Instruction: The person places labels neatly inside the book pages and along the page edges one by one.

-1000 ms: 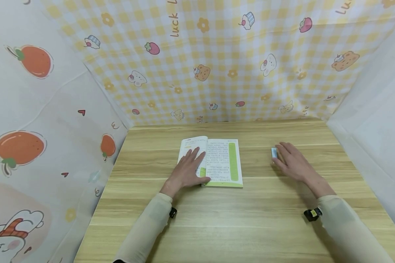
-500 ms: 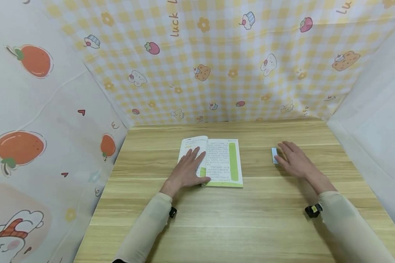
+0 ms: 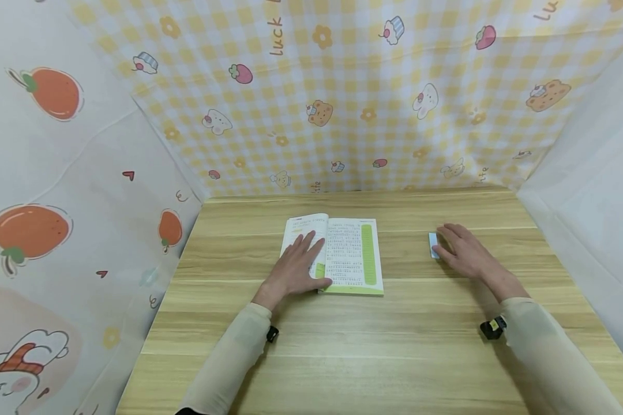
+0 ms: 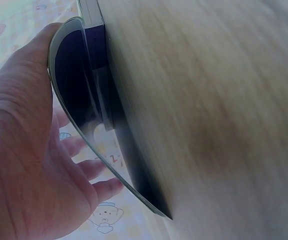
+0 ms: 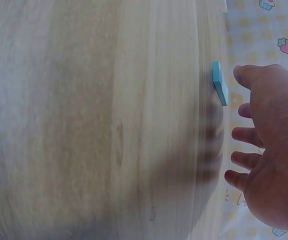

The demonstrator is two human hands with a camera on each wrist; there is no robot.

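Note:
An open book [image 3: 350,253] with printed pages lies on the table. Across its left page rests my left hand [image 3: 293,268], fingers spread and thumb by the spine at the lower edge. The left wrist view shows the page side [image 4: 79,120] bowing up from the table beside that hand. To the right of the book lies a small, flat, light-blue block [image 3: 433,245], its exact kind unclear. Beside and partly over it is my right hand [image 3: 462,253], with fingers loosely bent. In the right wrist view the thumb appears just apart from the block [image 5: 219,84].
The wooden table [image 3: 363,351] meets a yellow checked cloth [image 3: 342,127] at its back edge. White cloth walls stand at the left [image 3: 93,161] and right [image 3: 592,184]. Each wrist carries a small black camera.
My right hand has drawn slightly right, off the light-blue block, so more of the block shows. The left hand and the book have stayed put.

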